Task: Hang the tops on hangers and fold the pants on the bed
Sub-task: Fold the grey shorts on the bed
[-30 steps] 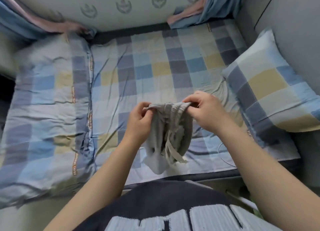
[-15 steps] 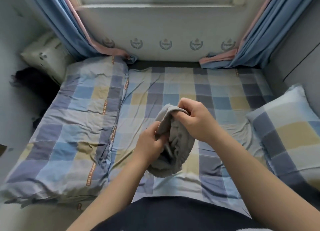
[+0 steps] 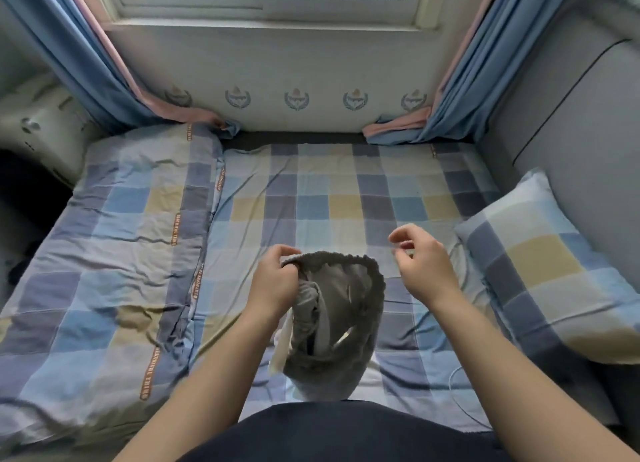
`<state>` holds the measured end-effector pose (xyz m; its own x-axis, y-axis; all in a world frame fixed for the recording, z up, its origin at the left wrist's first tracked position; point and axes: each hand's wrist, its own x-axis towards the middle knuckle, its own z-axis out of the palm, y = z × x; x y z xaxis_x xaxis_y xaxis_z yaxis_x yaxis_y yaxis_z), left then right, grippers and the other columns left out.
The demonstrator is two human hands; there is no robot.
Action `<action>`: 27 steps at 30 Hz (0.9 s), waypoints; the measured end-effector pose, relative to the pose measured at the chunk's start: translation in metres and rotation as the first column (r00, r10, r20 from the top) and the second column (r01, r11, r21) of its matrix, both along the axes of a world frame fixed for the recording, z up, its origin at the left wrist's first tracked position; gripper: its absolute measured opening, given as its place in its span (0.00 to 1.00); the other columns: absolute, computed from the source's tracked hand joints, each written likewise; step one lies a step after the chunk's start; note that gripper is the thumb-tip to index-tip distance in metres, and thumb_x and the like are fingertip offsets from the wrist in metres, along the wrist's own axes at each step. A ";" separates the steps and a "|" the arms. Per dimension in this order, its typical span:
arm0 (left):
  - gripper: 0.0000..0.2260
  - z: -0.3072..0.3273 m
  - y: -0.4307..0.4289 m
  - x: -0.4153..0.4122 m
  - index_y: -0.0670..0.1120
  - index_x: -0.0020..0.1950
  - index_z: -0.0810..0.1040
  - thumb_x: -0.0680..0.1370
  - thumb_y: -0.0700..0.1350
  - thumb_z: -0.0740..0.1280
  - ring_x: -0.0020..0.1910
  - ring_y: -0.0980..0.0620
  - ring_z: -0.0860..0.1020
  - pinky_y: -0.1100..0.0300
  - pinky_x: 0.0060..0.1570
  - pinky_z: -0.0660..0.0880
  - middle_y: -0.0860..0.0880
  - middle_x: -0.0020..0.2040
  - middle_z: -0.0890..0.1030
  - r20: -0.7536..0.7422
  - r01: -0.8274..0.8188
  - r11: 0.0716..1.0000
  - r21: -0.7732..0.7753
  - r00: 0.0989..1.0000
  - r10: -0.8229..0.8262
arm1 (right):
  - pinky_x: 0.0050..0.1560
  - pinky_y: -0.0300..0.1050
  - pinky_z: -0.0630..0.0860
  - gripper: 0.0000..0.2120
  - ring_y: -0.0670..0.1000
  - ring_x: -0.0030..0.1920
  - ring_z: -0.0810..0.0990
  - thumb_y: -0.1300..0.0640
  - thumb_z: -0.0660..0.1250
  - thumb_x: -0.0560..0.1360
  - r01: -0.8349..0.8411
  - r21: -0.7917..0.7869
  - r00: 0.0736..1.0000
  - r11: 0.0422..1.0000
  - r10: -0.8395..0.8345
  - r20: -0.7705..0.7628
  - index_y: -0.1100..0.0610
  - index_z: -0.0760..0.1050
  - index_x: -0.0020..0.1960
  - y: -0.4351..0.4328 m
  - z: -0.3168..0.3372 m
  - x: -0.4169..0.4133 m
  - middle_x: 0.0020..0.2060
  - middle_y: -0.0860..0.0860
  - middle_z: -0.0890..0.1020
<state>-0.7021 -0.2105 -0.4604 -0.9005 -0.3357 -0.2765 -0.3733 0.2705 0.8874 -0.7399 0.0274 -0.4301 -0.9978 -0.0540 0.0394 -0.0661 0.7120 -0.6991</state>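
Observation:
A pair of grey pants (image 3: pixel 341 309) with an elastic waistband and pale drawstrings hangs in the air over the near part of the bed (image 3: pixel 332 198). My left hand (image 3: pixel 277 281) grips the waistband at its left end, fingers curled round the fabric. The waistband gapes open in a loop towards the right. My right hand (image 3: pixel 420 260) hovers just right of the waistband, apart from it, fingers loosely curled and holding nothing. The pant legs droop down to my dark shirt.
A folded checked duvet (image 3: pixel 104 271) covers the bed's left side. A checked pillow (image 3: pixel 550 271) lies at the right against a grey headboard (image 3: pixel 571 115). Blue curtains (image 3: pixel 79 63) frame the window behind. A thin white cable (image 3: pixel 457 385) lies near the front right.
My right hand has let go of the waistband and moved right. The pants now hang from my left hand alone, and the waistband has opened. The view has tilted up to the window.

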 end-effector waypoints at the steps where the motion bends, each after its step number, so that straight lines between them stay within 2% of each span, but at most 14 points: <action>1: 0.14 0.003 0.004 0.001 0.48 0.50 0.80 0.76 0.33 0.58 0.44 0.49 0.80 0.58 0.37 0.78 0.46 0.46 0.82 0.008 -0.028 0.996 0.082 1.000 0.027 | 0.56 0.54 0.80 0.04 0.50 0.51 0.81 0.59 0.67 0.80 -0.021 -0.018 0.999 1.000 0.022 0.048 0.54 0.77 0.54 0.001 -0.001 0.003 0.50 0.49 0.82; 3: 0.12 0.007 0.010 0.000 0.45 0.50 0.79 0.78 0.33 0.58 0.42 0.46 0.82 0.55 0.35 0.80 0.42 0.46 0.82 0.057 -0.074 0.971 0.226 0.996 0.063 | 0.55 0.52 0.81 0.06 0.46 0.49 0.81 0.54 0.71 0.78 -0.143 -0.099 0.971 0.985 0.159 0.179 0.52 0.77 0.54 -0.002 -0.004 0.012 0.49 0.46 0.82; 5: 0.08 0.014 0.016 -0.002 0.42 0.50 0.76 0.79 0.34 0.59 0.40 0.42 0.82 0.52 0.33 0.81 0.39 0.44 0.81 0.125 -0.138 0.924 0.358 0.987 0.099 | 0.56 0.48 0.81 0.10 0.43 0.51 0.82 0.49 0.73 0.76 -0.276 -0.197 0.902 0.941 0.324 0.284 0.48 0.77 0.56 -0.011 -0.010 0.027 0.50 0.43 0.83; 8: 0.06 0.024 0.024 -0.004 0.40 0.49 0.74 0.78 0.33 0.59 0.36 0.43 0.82 0.52 0.30 0.80 0.38 0.42 0.79 0.169 -0.179 0.871 0.458 0.979 0.112 | 0.58 0.33 0.73 0.26 0.37 0.59 0.77 0.39 0.75 0.69 -0.360 -0.258 0.844 0.896 0.431 0.320 0.42 0.72 0.64 -0.026 -0.024 0.050 0.57 0.39 0.79; 10: 0.05 0.029 0.027 -0.004 0.40 0.48 0.74 0.78 0.34 0.60 0.32 0.44 0.81 0.50 0.31 0.81 0.39 0.40 0.78 0.176 -0.189 0.828 0.528 0.978 0.111 | 0.57 0.32 0.73 0.30 0.38 0.59 0.76 0.36 0.74 0.67 -0.345 -0.249 0.847 0.905 0.415 0.334 0.42 0.69 0.65 -0.035 -0.033 0.057 0.58 0.39 0.78; 11: 0.04 0.031 0.026 -0.005 0.39 0.48 0.75 0.79 0.35 0.61 0.31 0.44 0.82 0.48 0.32 0.82 0.39 0.39 0.79 0.185 -0.200 0.811 0.549 0.976 0.116 | 0.56 0.36 0.75 0.27 0.40 0.57 0.78 0.39 0.74 0.69 -0.329 -0.231 0.859 0.916 0.392 0.330 0.43 0.70 0.64 -0.038 -0.037 0.059 0.56 0.40 0.79; 13: 0.02 0.033 0.022 -0.007 0.39 0.49 0.75 0.80 0.36 0.63 0.31 0.44 0.82 0.47 0.33 0.83 0.39 0.39 0.79 0.200 -0.218 0.799 0.560 0.972 0.125 | 0.53 0.43 0.76 0.16 0.45 0.52 0.80 0.49 0.72 0.75 -0.295 -0.175 0.895 0.939 0.336 0.295 0.47 0.74 0.60 -0.041 -0.044 0.057 0.51 0.42 0.81; 15: 0.02 0.032 0.017 -0.007 0.40 0.49 0.76 0.80 0.38 0.66 0.32 0.44 0.82 0.50 0.30 0.81 0.40 0.39 0.80 0.204 -0.214 0.810 0.545 0.972 0.119 | 0.52 0.49 0.76 0.09 0.51 0.50 0.81 0.56 0.68 0.78 -0.263 -0.105 0.921 0.959 0.282 0.269 0.51 0.78 0.57 -0.039 -0.049 0.054 0.47 0.47 0.84; 17: 0.05 0.029 0.009 -0.005 0.44 0.44 0.76 0.78 0.41 0.70 0.33 0.47 0.81 0.53 0.32 0.79 0.44 0.37 0.80 0.189 -0.188 0.875 0.447 0.975 0.113 | 0.51 0.51 0.76 0.08 0.53 0.48 0.81 0.59 0.66 0.78 -0.268 -0.102 0.918 0.958 0.286 0.275 0.52 0.81 0.55 -0.036 -0.052 0.051 0.45 0.50 0.85; 19: 0.11 0.024 -0.005 -0.006 0.46 0.37 0.74 0.75 0.43 0.73 0.34 0.48 0.76 0.56 0.36 0.74 0.48 0.33 0.76 0.132 -0.130 0.961 0.242 0.986 0.100 | 0.48 0.50 0.75 0.08 0.50 0.43 0.79 0.60 0.64 0.79 -0.278 -0.150 0.908 0.949 0.310 0.280 0.50 0.81 0.51 -0.032 -0.055 0.051 0.41 0.49 0.84; 21: 0.08 0.021 -0.018 -0.008 0.44 0.38 0.74 0.72 0.41 0.73 0.38 0.48 0.72 0.53 0.41 0.70 0.44 0.36 0.73 0.103 -0.125 0.977 0.175 0.989 0.108 | 0.44 0.49 0.73 0.11 0.47 0.39 0.77 0.61 0.63 0.80 -0.245 -0.221 0.914 0.944 0.301 0.272 0.48 0.80 0.45 -0.028 -0.058 0.051 0.36 0.45 0.81; 24: 0.04 0.015 -0.031 -0.013 0.40 0.43 0.74 0.70 0.33 0.65 0.41 0.45 0.73 0.53 0.40 0.75 0.41 0.41 0.72 0.164 -0.262 0.911 0.319 0.962 0.219 | 0.41 0.49 0.69 0.15 0.43 0.35 0.73 0.59 0.64 0.82 -0.121 -0.324 0.950 0.938 0.204 0.237 0.49 0.75 0.37 -0.021 -0.062 0.049 0.30 0.41 0.76; 25: 0.07 0.011 -0.033 -0.013 0.39 0.45 0.74 0.71 0.30 0.62 0.41 0.43 0.75 0.55 0.36 0.77 0.40 0.43 0.73 0.215 -0.310 0.869 0.387 0.946 0.241 | 0.41 0.51 0.70 0.15 0.45 0.35 0.73 0.57 0.64 0.82 -0.074 -0.326 0.963 0.942 0.152 0.222 0.51 0.74 0.36 -0.019 -0.064 0.047 0.29 0.42 0.76; 27: 0.13 0.005 -0.033 -0.010 0.36 0.51 0.74 0.72 0.27 0.55 0.41 0.40 0.78 0.56 0.32 0.81 0.37 0.48 0.76 0.344 -0.346 0.788 0.509 0.921 0.182 | 0.45 0.55 0.72 0.14 0.52 0.39 0.77 0.55 0.62 0.83 0.025 -0.278 0.976 0.960 0.037 0.214 0.55 0.76 0.40 -0.013 -0.068 0.042 0.32 0.45 0.78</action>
